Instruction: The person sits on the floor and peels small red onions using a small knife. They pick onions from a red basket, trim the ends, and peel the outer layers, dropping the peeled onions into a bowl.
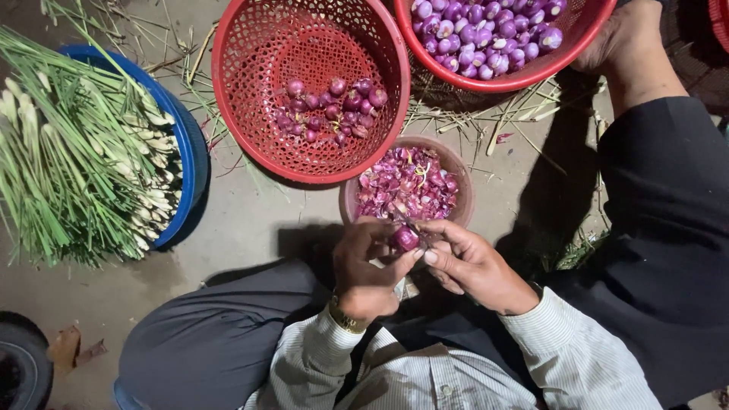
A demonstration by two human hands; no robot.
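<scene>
My left hand [366, 266] grips a small purple shallot [404, 238] between thumb and fingers. My right hand [469, 264] holds a small knife [410, 225] against the shallot, the blade mostly hidden by the fingers. Both hands hover just over the near rim of a small brown bowl [465, 199] filled with purple peelings. Beyond it, a red basket [250, 114] holds a small heap of unpeeled shallots [330, 110]. Another red basket [524, 76] at the top right holds many peeled shallots [486, 34].
A blue tub [190, 144] at the left is packed with lemongrass stalks [76, 152]. Dry straw litters the concrete floor [250, 220]. My bare foot [634, 42] rests at the top right beside the basket. A dark round object [23, 364] sits at the bottom left.
</scene>
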